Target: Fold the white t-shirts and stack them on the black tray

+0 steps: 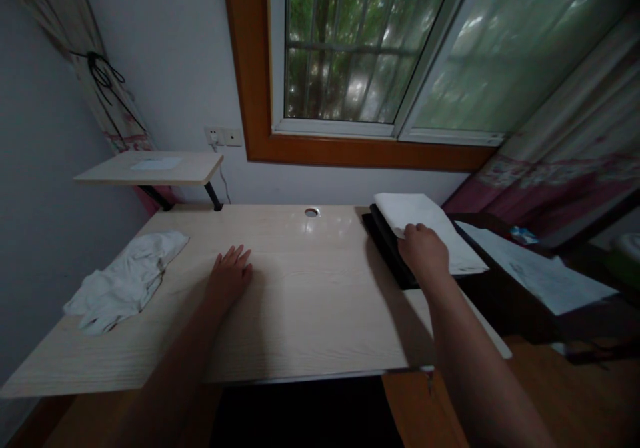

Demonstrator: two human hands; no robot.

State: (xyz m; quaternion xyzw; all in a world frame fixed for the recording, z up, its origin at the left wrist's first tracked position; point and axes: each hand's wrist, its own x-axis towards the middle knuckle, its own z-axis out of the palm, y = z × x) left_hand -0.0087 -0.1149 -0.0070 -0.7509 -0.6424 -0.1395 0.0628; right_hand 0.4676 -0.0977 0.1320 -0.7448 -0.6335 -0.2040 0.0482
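Observation:
Palm down, my left hand rests on the pale wooden desk with its fingers stretched out and nothing in it. A crumpled white cloth lies to the left of that hand. On the desk's right side, my right hand is closed on the left edge of some white paper; its fingertips are partly hidden. The paper lies over a stack of flat black items, whose exact kind I cannot make out.
A small raised shelf with a white sheet on it stands at the back left. Near the back edge is a round cable hole. Right of the desk, a large sheet lies on a dark surface. A window is ahead.

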